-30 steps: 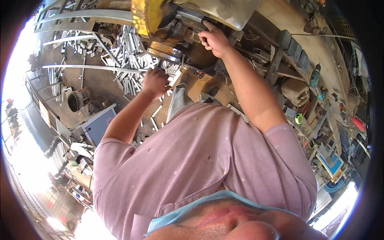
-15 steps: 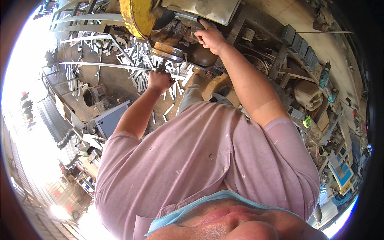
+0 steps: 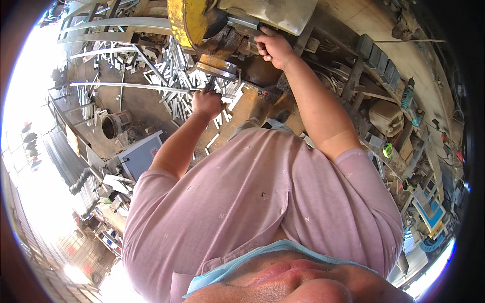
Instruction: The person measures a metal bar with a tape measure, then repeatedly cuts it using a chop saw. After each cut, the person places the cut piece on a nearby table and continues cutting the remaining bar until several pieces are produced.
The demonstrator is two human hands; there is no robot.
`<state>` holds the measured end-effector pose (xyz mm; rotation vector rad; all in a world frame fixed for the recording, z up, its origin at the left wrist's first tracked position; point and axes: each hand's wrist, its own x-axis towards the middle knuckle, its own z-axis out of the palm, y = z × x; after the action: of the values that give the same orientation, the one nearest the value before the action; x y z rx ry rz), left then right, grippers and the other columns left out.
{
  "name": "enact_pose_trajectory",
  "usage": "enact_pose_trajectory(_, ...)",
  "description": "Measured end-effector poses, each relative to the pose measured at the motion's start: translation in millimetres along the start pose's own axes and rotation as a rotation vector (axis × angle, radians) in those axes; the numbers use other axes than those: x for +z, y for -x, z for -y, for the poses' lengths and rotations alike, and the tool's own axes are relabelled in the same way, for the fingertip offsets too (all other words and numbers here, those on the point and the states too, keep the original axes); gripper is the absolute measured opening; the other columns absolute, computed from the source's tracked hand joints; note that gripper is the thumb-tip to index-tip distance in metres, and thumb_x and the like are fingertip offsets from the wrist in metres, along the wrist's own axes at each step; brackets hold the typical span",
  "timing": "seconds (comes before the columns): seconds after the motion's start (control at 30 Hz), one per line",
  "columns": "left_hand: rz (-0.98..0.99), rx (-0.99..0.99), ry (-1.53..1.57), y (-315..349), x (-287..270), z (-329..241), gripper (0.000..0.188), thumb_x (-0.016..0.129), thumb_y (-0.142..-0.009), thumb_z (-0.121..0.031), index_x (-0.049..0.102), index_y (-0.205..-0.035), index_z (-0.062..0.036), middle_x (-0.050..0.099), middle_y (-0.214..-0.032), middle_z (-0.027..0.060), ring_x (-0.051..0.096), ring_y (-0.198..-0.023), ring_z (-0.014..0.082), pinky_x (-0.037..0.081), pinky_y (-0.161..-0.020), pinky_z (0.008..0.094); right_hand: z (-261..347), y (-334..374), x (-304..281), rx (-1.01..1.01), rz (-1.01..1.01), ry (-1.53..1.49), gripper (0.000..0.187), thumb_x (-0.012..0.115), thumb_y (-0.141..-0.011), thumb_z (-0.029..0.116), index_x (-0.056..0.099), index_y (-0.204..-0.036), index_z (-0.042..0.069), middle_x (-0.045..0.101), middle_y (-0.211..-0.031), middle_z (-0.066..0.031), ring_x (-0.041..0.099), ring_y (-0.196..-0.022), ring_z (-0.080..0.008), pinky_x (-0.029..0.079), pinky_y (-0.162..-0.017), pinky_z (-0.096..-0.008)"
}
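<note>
My left hand [image 3: 207, 103] is closed around the end of a clamp screw [image 3: 211, 81], apparently at its handle, in front of the rusty vise of a cut-off saw. The saw's yellow guard [image 3: 183, 22] stands above and left of the vise. To the right, my right hand [image 3: 276, 49] has its fingers curled, with thumb and forefinger at the near end of a grey metal tube [image 3: 243, 21]. That tube runs toward the blade area beneath the guard. The fingertips of my left hand are partly hidden by its back.
Many short cut metal pieces [image 3: 177, 103] lie heaped on the floor left of the saw. Long metal strips [image 3: 121, 86] extend leftward. A bucket [image 3: 115, 123] stands farther left. At right are stacked square tubes [image 3: 379, 60], a green drill [image 3: 408, 96] and a jerrycan [image 3: 385, 118].
The saw and both hands sit slightly farther right in the picture as the view shifts. My left hand stays at the clamp screw and my right hand at the tube's end.
</note>
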<state>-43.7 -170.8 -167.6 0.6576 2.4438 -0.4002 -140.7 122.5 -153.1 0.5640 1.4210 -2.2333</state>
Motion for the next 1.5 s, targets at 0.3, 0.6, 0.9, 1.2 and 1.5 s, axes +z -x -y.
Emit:
enact_pose_trajectory(0.3,0.011,0.026,0.044,-2.1,1.3,4.4,0.044,0.065,-0.095,-0.057,0.078,-0.112,-0.0188,0.074,-0.124,0.0054,0.065,-0.124,0.0244,0.049,-0.103,0.0470,-7.2,-11.6,19.0,-0.012,-0.153,-0.211,0.043,0.067,-0.093,0.005,0.052,-0.132,0.014,0.051,-0.074,-0.0018,0.045,-0.058,-0.0109,0.029,-0.046,-0.0260)
enact_pose_trajectory(0.6,0.028,0.068,0.090,2.0,-5.5,6.4,0.037,0.065,-0.096,-0.049,0.079,-0.113,-0.0189,0.076,-0.121,0.0066,0.068,-0.121,0.0274,0.053,-0.099,0.0465,-16.6,-12.2,15.8,-0.055,-0.108,-0.118,0.090,0.070,-0.090,0.005,0.025,-0.167,0.017,0.050,-0.076,-0.0001,0.044,-0.060,-0.0102,0.031,-0.048,-0.0249)
enact_pose_trajectory(0.9,0.007,0.115,0.103,3.1,-3.9,9.8,0.034,0.066,-0.096,-0.048,0.080,-0.108,-0.0187,0.078,-0.112,0.0081,0.072,-0.112,0.0265,0.055,-0.094,0.0449,-15.8,-5.3,20.4,-0.072,-0.156,-0.007,0.060,0.069,-0.092,0.006,0.046,-0.147,0.015,0.045,-0.076,0.0022,0.041,-0.060,-0.0077,0.027,-0.047,-0.0234)
enact_pose_trajectory(1.2,0.004,0.159,0.158,7.9,-8.4,29.1,0.041,0.063,-0.095,-0.059,0.079,-0.105,-0.0223,0.078,-0.099,0.0056,0.075,-0.096,0.0244,0.058,-0.084,0.0418,-12.1,-3.8,15.1,-0.079,-0.089,0.026,0.101,0.072,-0.087,0.003,0.015,-0.170,0.011,0.050,-0.075,-0.0013,0.044,-0.060,-0.0120,0.029,-0.049,-0.0267)
enact_pose_trajectory(1.5,-0.457,0.213,0.498,-8.2,24.7,71.9,0.053,0.087,-0.070,-0.061,0.068,-0.064,-0.0112,0.065,-0.068,0.0045,0.066,-0.064,0.0262,0.053,-0.062,0.0408,-15.4,-5.5,11.9,-0.110,-0.100,0.052,0.101,0.071,-0.087,0.000,0.013,-0.169,0.007,0.054,-0.077,-0.0032,0.047,-0.062,-0.0128,0.031,-0.049,-0.0272)
